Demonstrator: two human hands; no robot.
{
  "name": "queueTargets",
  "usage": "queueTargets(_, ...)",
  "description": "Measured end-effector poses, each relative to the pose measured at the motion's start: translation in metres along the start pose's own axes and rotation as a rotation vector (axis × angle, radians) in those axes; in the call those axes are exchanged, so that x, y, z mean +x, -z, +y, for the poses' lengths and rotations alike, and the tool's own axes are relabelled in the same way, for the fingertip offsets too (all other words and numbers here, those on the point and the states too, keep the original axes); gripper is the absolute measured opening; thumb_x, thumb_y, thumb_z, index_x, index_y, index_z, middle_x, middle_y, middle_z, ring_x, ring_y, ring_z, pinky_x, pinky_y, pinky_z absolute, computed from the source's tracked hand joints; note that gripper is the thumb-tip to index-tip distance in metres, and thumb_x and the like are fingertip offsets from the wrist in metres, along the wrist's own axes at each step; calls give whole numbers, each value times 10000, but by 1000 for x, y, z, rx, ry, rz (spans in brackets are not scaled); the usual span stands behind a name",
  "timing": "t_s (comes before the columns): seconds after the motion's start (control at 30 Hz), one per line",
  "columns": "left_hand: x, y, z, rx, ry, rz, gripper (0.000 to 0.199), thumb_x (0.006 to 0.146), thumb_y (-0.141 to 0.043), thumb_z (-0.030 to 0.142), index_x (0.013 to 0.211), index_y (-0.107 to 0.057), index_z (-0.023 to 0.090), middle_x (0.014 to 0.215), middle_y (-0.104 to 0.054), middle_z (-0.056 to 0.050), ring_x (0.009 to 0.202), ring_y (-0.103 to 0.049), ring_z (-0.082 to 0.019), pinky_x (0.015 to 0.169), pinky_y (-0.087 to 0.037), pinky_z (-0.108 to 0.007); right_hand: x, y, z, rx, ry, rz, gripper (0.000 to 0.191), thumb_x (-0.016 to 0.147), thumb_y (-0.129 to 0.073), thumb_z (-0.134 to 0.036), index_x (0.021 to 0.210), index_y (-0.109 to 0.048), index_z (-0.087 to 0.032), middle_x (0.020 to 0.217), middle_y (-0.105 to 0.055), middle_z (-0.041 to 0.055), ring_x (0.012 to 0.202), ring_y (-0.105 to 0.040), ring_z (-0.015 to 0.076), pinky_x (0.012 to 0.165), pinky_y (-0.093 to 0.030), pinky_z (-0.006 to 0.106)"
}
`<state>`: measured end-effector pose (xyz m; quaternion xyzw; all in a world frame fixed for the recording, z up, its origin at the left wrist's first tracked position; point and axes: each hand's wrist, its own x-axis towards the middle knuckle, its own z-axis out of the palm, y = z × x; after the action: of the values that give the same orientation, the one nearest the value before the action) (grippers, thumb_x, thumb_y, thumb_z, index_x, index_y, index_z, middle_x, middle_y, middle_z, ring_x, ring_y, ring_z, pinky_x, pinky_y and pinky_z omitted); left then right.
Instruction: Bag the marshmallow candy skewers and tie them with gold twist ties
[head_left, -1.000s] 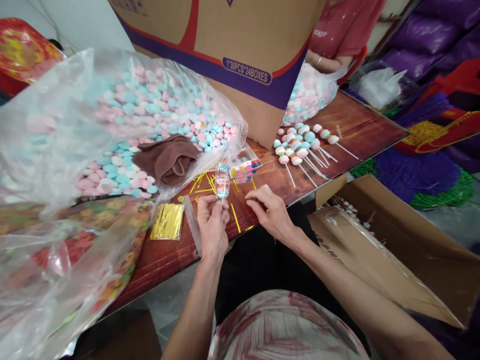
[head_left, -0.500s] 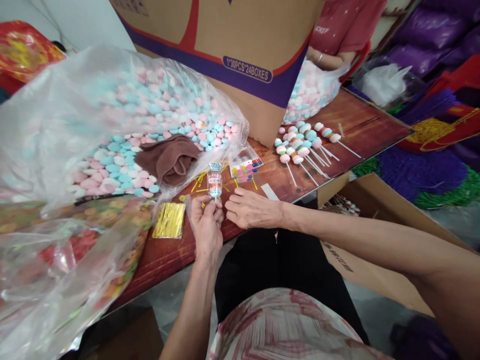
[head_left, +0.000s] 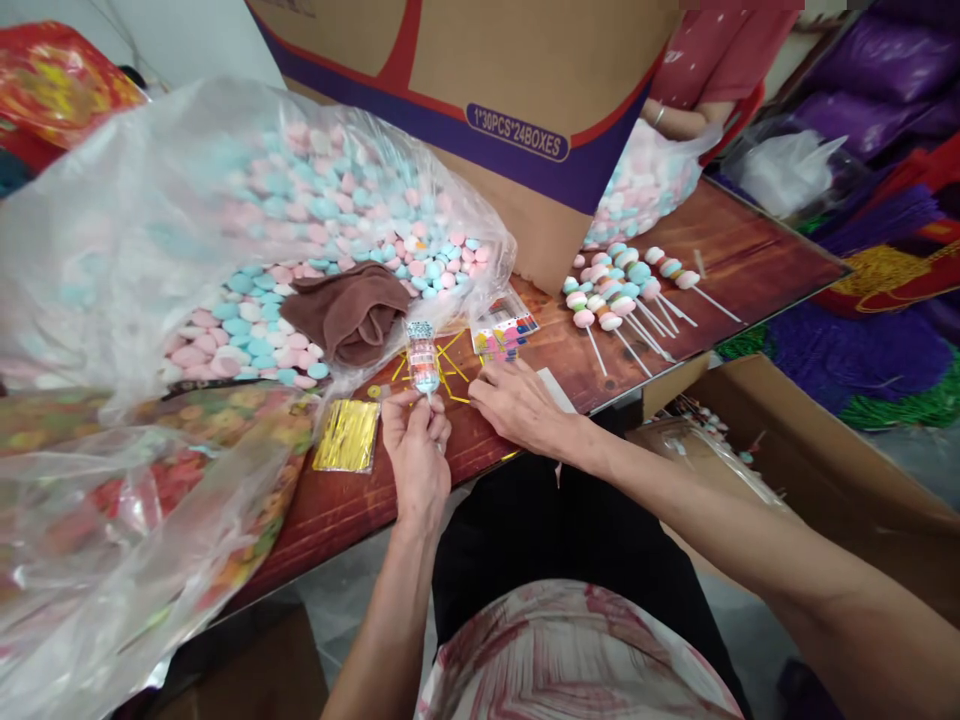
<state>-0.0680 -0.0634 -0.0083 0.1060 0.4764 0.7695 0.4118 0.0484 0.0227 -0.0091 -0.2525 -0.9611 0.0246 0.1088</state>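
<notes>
Beside the crumpled brown cloth point(head_left: 349, 318), the left hand point(head_left: 417, 455) pinches a clear-wrapped pastel candy skewer point(head_left: 423, 365); the right hand point(head_left: 529, 408) is half-curled, contents unclear. A loose pinch could let it spin.

We're looking out from the wearer's head, facing forward and steeply down, close above the hands point(head_left: 469, 425) and tabletop point(head_left: 341, 508); this single view shares nothing.
</notes>
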Motion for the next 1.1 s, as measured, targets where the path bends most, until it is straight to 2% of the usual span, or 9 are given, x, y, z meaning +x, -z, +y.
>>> queueTargets(0.13, 0, 0, -1, -1, -10, 13, 270, 691, -664, 133, 842, -453, 209, 655, -568, 47, 456, -346, -30, 453, -226, -157, 7, 12, -20, -152, 86, -41, 176, 867, -510, -52, 827, -668, -119, 818, -653, 135, 817, -577, 269, 809, -343, 424)
queueTargets(0.23, 0, 0, -2, 2, -10, 43, 276, 690, -676, 150, 835, -449, 210, 650, -568, 51, 460, -373, -34, 458, -249, -157, 15, 14, -31, -213, 143, -62, 182, 829, -519, -20, 780, -672, -105, 758, -656, 140, 774, -593, 278, 792, -361, 435)
queueTargets(0.4, -1, 1, -2, -16, -32, 24, 280, 690, -685, 159, 837, -452, 208, 655, -562, 51, 455, -350, -26, 449, -224, -155, 17, 12, -22, -282, 199, -56, 226, 842, -444, 19, 863, -650, -73, 818, -661, 167, 789, -590, 279, 762, -391, 416)
queueTargets(0.5, -2, 1, -2, -33, -37, 16, 273, 696, -679, 144, 838, -454, 207, 659, -556, 47, 460, -340, -23, 452, -214, -158, 10, 7, -6, -238, 155, -53, 258, 883, -371, 14, 916, -615, -62, 861, -647, 179, 824, -579, 283, 791, -404, 416)
queueTargets(0.6, -3, 2, -3, -50, -38, 20, 261, 706, -672, 134, 842, -461, 206, 662, -553, 42, 463, -331, -23, 458, -217, -161, 7, 0, 4, -134, 14, -54, 241, 901, -357, -8, 933, -584, -79, 881, -627, 171, 815, -558, 274, 761, -412, 392)
queueTargets(0.77, -3, 3, -4, -66, -58, 20, 263, 717, -694, 151, 856, -479, 211, 679, -550, 42, 477, -333, -25, 470, -235, -159, 24, -9, -2, 9, -132, 35, 164, 918, -439, -63, 942, -584, -135, 914, -613, 117, 879, -546, 255, 844, -405, 394)
queueTargets(0.93, -4, 5, -4, -75, -69, 22, 259, 724, -698, 155, 854, -480, 208, 680, -544, 43, 478, -339, -27, 475, -237, -159, 49, -13, -17, -28, -75, -3, 216, 923, -421, -58, 939, -632, -105, 943, -623, 150, 927, -539, 285, 845, -397, 437)
queueTargets(1.03, -4, 5, -4, -90, -66, 23, 260, 719, -695, 151, 849, -478, 212, 675, -544, 41, 479, -334, -31, 477, -238, -162, 55, -11, -18, -32, -5, 9, 237, 929, -396, -45, 1007, -619, -70, 1001, -619, 179, 964, -529, 292, 863, -380, 446)
queueTargets(1.1, -4, 5, -4, -100, -63, 29, 262, 715, -695, 148, 845, -477, 213, 676, -546, 39, 479, -329, -32, 478, -238, -163, 55, -11, -15, -39, -12, 6, 248, 928, -381, -25, 1043, -597, -60, 1033, -609, 187, 972, -527, 285, 860, -375, 431)
